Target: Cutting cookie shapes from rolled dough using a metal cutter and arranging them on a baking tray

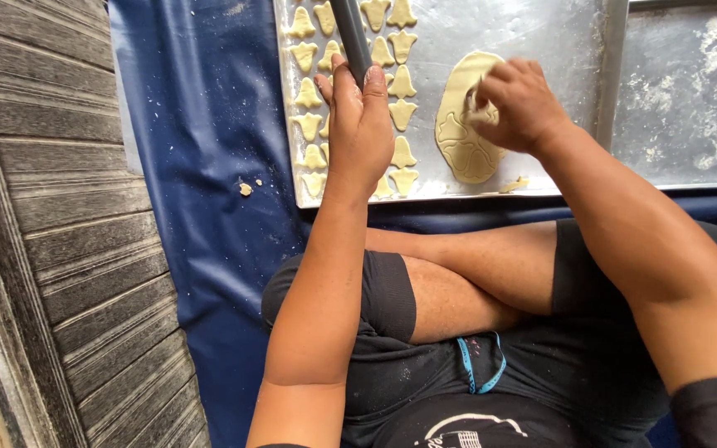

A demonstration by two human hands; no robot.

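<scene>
Fingers of the left hand [358,124] wrap a dark cylindrical rolling pin [350,37] above small cut dough shapes [402,83]. On the silver metal tray [533,33], the right hand [516,104] pinches, apparently, a scrap off the flat oval dough sheet [462,133].

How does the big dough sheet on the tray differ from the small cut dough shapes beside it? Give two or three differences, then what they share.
The dough sheet is one large oval; the cut shapes are many small bell-like pieces. The sheet bears pressed outlines not yet lifted out; the shapes lie apart in rows. The right hand rests on the sheet, while the left hand, holding a dark rod, is over the shapes. Both are pale yellow, flat, and lie on the metal tray.
</scene>
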